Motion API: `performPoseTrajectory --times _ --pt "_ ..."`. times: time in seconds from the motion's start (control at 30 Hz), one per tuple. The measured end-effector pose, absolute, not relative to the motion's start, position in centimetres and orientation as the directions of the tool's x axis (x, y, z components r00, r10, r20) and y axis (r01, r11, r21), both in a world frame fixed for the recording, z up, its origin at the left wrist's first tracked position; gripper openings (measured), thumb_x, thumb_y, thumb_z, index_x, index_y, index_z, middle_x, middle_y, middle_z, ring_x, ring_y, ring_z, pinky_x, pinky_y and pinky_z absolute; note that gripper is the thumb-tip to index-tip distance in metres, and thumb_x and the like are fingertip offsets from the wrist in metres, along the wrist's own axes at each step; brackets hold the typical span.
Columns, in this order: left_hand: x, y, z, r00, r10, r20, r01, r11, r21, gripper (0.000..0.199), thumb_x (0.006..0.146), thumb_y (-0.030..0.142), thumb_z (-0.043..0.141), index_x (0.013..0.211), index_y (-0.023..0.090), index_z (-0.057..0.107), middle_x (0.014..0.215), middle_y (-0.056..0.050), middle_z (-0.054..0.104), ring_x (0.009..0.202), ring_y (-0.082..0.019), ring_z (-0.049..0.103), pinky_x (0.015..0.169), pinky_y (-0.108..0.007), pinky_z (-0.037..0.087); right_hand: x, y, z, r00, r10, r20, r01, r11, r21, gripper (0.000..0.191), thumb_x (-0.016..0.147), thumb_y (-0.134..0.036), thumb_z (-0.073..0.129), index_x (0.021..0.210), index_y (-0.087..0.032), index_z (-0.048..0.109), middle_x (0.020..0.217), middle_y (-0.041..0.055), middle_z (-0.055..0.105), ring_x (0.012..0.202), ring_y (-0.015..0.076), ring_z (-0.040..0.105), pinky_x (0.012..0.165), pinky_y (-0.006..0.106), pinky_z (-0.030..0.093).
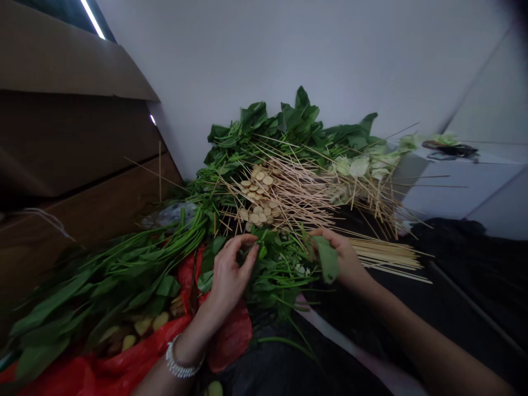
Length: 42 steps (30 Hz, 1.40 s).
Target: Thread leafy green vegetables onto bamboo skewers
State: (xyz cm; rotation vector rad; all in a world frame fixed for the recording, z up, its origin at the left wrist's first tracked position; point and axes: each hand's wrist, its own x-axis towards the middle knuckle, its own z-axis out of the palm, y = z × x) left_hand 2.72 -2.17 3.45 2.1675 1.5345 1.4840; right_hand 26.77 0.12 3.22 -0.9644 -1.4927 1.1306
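My left hand (233, 267) has thumb and fingers pinched together at a piece of leafy greens; the exact bit between the fingertips is small and dim. My right hand (344, 256) is closed on a green leaf (328, 259) that hangs down from its fingers. Below and between both hands lies a loose heap of cut green stems and leaves (274, 278). Just beyond sit skewered potato slices (259, 187), with their thin wooden sticks (305, 190) pointing right. Bare skewers (383, 256) lie in a bundle by my right forearm.
Long-stemmed greens (111, 275) lie at the left over a red plastic bag (136, 357) with slices in it. More greens (301, 118) are piled along the white wall (297, 49). Skewered pale cabbage leaves (358, 165) stand right of centre. A cardboard box (74, 137) bounds the left.
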Motion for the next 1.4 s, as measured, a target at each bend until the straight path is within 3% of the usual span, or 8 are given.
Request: performPoseTrajectory --times 0.1,0.27,0.87,1.17,1.4 --pt "2.7 -2.1 3.5 0.069 0.746 0.662 0.676 -0.523 0.519 0.023 0.091 0.023 0.057 0.112 0.020 0.066 0.091 -0.004 0.068 0.086 -0.017 0.062 0.080 -0.029 0.048 26.1 -0.4 3.0 -0.267 0.924 0.273 0.120 0.313 -0.942 0.020 0.087 -0.036 0.055 0.087 -0.018 0.064 0.067 -0.0008 0.060 0.057 0.0121 0.052 0.054 0.024 0.040" --pt "2.7 -2.0 3.3 0.069 0.757 0.650 0.623 -0.541 0.564 0.016 0.090 0.020 0.058 0.100 0.019 0.070 0.092 -0.004 0.071 0.085 -0.016 0.065 0.078 -0.027 0.049 25.2 -1.4 3.0 -0.392 0.871 0.297 0.272 0.418 -0.867 0.022 0.091 -0.032 0.051 0.092 -0.017 0.067 0.062 -0.0004 0.063 0.058 0.0137 0.057 0.057 0.025 0.042" --pt "3.2 -2.3 3.6 0.081 0.663 0.744 0.642 -0.606 0.470 0.016 0.086 0.017 0.062 0.097 0.020 0.074 0.084 -0.004 0.075 0.076 -0.015 0.066 0.073 -0.030 0.051 24.6 -1.5 2.3 -0.394 0.875 0.283 0.334 0.423 -0.842 0.023 0.092 -0.032 0.051 0.092 -0.019 0.070 0.061 -0.0005 0.065 0.055 0.0130 0.056 0.055 0.025 0.040" --pt "2.7 -2.2 2.7 0.230 0.535 0.813 0.779 -0.602 0.175 0.020 0.086 0.014 0.063 0.103 0.020 0.072 0.086 -0.003 0.076 0.077 -0.016 0.066 0.075 -0.032 0.051 23.9 -2.4 2.0 -0.360 0.903 0.233 0.311 0.352 -0.883 0.021 0.093 -0.031 0.050 0.087 -0.020 0.067 0.059 -0.0019 0.063 0.045 0.0109 0.051 0.046 0.023 0.036" --pt "3.1 -2.3 3.0 0.121 0.605 0.787 0.760 -0.566 0.319 0.013 0.086 0.019 0.063 0.095 0.019 0.073 0.081 -0.003 0.075 0.074 -0.016 0.066 0.072 -0.030 0.053 23.5 -2.6 1.6 -0.333 0.897 0.291 0.316 0.397 -0.861 0.021 0.092 -0.030 0.050 0.086 -0.020 0.067 0.060 -0.0008 0.064 0.049 0.0120 0.053 0.050 0.023 0.039"
